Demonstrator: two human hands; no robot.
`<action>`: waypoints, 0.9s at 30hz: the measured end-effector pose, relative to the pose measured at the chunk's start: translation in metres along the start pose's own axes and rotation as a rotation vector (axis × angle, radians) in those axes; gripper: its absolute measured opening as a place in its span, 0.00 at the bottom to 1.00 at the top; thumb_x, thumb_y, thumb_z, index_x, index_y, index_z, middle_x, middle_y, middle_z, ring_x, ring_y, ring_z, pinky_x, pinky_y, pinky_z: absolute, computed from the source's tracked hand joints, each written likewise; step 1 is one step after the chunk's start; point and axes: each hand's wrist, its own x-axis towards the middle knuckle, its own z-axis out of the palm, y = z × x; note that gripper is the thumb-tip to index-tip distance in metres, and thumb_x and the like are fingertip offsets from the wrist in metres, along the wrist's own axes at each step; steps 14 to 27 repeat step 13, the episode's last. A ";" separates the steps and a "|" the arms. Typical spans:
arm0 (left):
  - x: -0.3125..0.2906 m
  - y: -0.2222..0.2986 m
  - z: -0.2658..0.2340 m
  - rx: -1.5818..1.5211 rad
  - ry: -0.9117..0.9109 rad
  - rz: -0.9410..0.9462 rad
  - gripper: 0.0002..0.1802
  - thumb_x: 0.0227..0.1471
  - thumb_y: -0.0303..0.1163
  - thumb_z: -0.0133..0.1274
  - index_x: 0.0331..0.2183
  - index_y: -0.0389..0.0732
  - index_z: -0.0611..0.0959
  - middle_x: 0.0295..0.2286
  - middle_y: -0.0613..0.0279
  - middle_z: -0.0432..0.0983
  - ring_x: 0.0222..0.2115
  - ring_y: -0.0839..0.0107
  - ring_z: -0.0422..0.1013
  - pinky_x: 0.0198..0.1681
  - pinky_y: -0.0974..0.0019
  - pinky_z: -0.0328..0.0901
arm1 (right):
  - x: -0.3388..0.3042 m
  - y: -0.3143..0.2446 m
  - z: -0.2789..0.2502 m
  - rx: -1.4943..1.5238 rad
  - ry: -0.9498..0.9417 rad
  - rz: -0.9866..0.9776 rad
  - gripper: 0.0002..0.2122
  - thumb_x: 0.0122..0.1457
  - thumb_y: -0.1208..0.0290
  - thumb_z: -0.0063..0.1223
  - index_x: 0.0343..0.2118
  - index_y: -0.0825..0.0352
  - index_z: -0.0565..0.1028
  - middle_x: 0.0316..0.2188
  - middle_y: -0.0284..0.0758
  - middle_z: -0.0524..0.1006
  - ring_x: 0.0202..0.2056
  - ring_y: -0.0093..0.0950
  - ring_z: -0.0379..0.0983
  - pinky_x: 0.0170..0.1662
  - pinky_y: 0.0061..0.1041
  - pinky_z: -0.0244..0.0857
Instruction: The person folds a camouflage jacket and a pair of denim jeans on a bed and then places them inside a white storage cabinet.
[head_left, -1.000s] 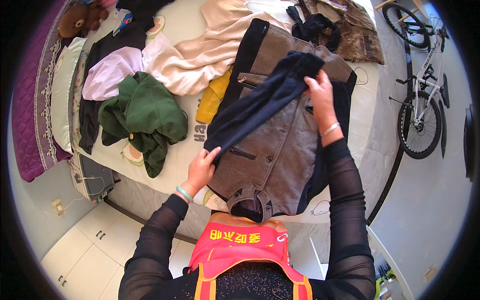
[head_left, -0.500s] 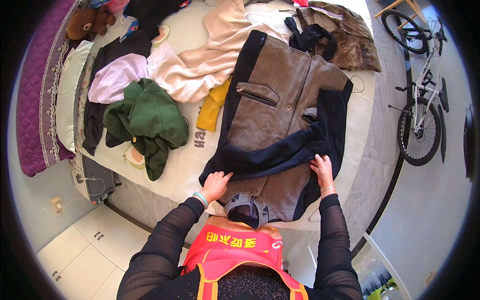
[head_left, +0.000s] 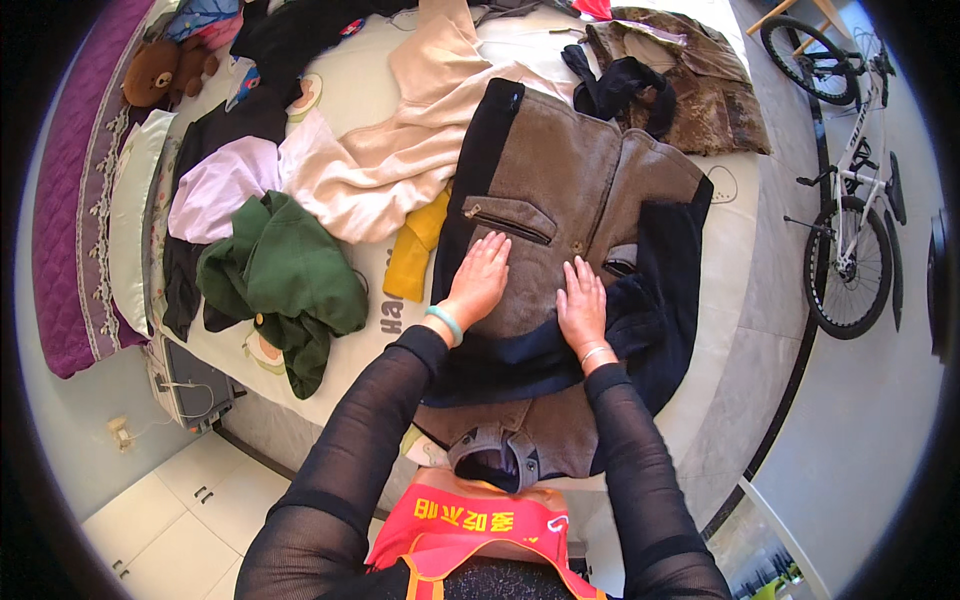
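A brown jacket [head_left: 545,190] with black side panels and black sleeves lies flat on the bed, its grey collar toward me. One black sleeve [head_left: 500,365] is folded across its front, partly under my wrists. My left hand [head_left: 480,275], wearing a pale green bangle, rests flat on the jacket just below the zipped pocket. Beside the front seam my right hand [head_left: 583,305] lies with fingers stretched, near the other pocket and the folded sleeves. Neither hand grips the cloth.
Left of the jacket lie a green garment [head_left: 285,275], a mustard-yellow piece [head_left: 415,245] and a cream garment [head_left: 390,160]. A camouflage garment [head_left: 700,90] is at the far right of the bed. A white bicycle [head_left: 855,170] stands along the right wall.
Both hands have let go of the folded black sleeve near the collar. They have moved forward and closer together, now lying flat on the jacket's front.
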 end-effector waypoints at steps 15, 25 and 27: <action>0.089 -0.018 0.019 0.099 -0.504 -0.161 0.23 0.48 0.38 0.48 0.46 0.36 0.73 0.48 0.49 0.65 0.52 0.57 0.60 0.58 0.56 0.48 | -0.002 0.005 0.037 -0.049 0.039 0.028 0.29 0.47 0.68 0.48 0.56 0.57 0.58 0.59 0.32 0.55 0.60 0.32 0.49 0.60 0.37 0.40; 0.089 -0.018 0.019 0.099 -0.504 -0.161 0.23 0.48 0.38 0.48 0.46 0.36 0.73 0.48 0.49 0.65 0.52 0.57 0.60 0.58 0.56 0.48 | -0.002 0.005 0.037 -0.049 0.039 0.028 0.29 0.47 0.68 0.48 0.56 0.57 0.58 0.59 0.32 0.55 0.60 0.32 0.49 0.60 0.37 0.40; 0.089 -0.018 0.019 0.099 -0.504 -0.161 0.23 0.48 0.38 0.48 0.46 0.36 0.73 0.48 0.49 0.65 0.52 0.57 0.60 0.58 0.56 0.48 | -0.002 0.005 0.037 -0.049 0.039 0.028 0.29 0.47 0.68 0.48 0.56 0.57 0.58 0.59 0.32 0.55 0.60 0.32 0.49 0.60 0.37 0.40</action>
